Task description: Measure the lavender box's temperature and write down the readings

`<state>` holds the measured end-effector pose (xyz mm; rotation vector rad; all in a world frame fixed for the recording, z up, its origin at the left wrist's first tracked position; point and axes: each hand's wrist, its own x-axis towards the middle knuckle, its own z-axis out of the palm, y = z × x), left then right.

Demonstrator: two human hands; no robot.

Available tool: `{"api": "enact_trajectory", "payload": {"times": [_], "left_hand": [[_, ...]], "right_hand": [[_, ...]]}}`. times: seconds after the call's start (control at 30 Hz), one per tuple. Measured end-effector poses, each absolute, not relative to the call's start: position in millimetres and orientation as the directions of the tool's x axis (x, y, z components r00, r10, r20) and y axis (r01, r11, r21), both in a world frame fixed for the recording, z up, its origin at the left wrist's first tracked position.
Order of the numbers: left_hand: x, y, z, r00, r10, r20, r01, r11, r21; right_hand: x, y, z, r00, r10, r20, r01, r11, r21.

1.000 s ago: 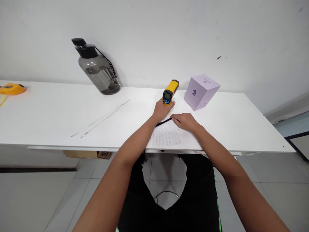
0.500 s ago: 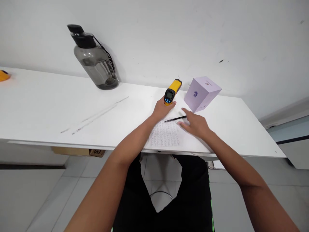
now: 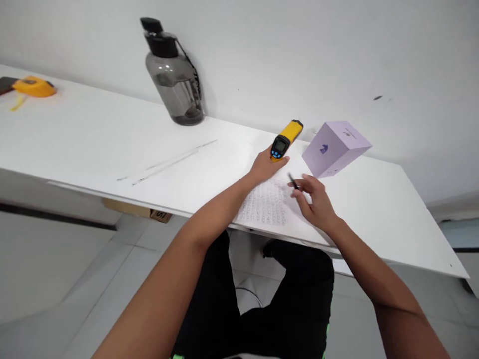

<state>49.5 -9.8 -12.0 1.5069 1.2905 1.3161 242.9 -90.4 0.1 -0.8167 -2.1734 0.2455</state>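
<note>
My left hand [image 3: 266, 163] is closed around the handle of a yellow and black infrared thermometer [image 3: 290, 130], whose small screen and blue buttons face me. Its front end points away toward the wall. My right hand [image 3: 315, 199] pinches a black pen [image 3: 293, 180] between thumb and fingers, a little above the table. Under and between my hands lies a white sheet of paper [image 3: 264, 205] covered in rows of handwriting. A lilac box [image 3: 325, 149] with a dark blue emblem stands just beyond my right hand.
On the white table [image 3: 93, 134], a grey see-through water bottle [image 3: 175, 82] stands against the wall. An orange tape measure [image 3: 35, 87] lies at the far left beside a dark flat object [image 3: 6, 85]. A cardboard box [image 3: 129, 207] sits below the table edge.
My right hand has taken up the pen that lay on the paper. My left hand keeps its hold on the thermometer. The view has turned left, showing more of the tape measure.
</note>
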Motion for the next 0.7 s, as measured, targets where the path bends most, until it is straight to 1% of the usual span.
{"api": "enact_trajectory", "payload": {"times": [0.03,0.1,0.13,0.23,0.27,0.3,0.33,0.37,0.43,0.53,0.6,0.7], "left_hand": [[49,-11,-11,-0.033,0.974,0.224,0.209,-0.213,0.954],[49,-12,-10,-0.029,0.977,0.209,0.206,-0.199,0.958],[49,-11,-10,-0.029,0.978,0.204,0.205,-0.194,0.959],[50,-10,-12,-0.044,0.978,0.205,0.209,-0.192,0.959],[50,-10,-12,-0.047,0.977,0.208,0.213,-0.194,0.958],[50,-10,-13,-0.047,0.976,0.211,0.216,-0.196,0.956],[50,-10,-13,-0.044,0.976,0.213,0.218,-0.199,0.956],[51,-10,-13,-0.041,0.976,0.215,0.219,-0.201,0.955],[51,-11,-12,-0.042,0.976,0.215,0.221,-0.2,0.955],[52,-12,-11,-0.057,0.975,0.216,0.235,-0.197,0.952],[53,-12,-11,-0.061,0.974,0.217,0.242,-0.197,0.95],[53,-12,-12,-0.072,0.973,0.218,0.238,-0.195,0.951]], "right_hand": [[247,-95,2,-0.464,0.633,0.62,0.413,0.773,-0.481],[253,-99,5,-0.438,0.623,0.648,0.317,0.782,-0.537],[255,-98,6,-0.413,0.653,0.635,0.285,0.754,-0.591],[255,-90,6,-0.391,0.823,0.412,0.223,0.519,-0.825],[254,-86,4,-0.369,0.863,0.345,0.219,0.441,-0.87],[253,-83,1,-0.323,0.895,0.308,0.218,0.387,-0.896],[251,-81,-3,-0.271,0.922,0.277,0.243,0.344,-0.907],[250,-80,-6,-0.259,0.934,0.246,0.279,0.316,-0.907],[248,-80,-12,-0.31,0.93,0.197,0.335,0.301,-0.893],[244,-85,-14,-0.406,0.907,0.114,0.32,0.258,-0.912],[240,-88,-13,-0.381,0.923,0.05,0.328,0.186,-0.926],[235,-92,-10,-0.287,0.958,0.003,0.431,0.132,-0.893]]}}
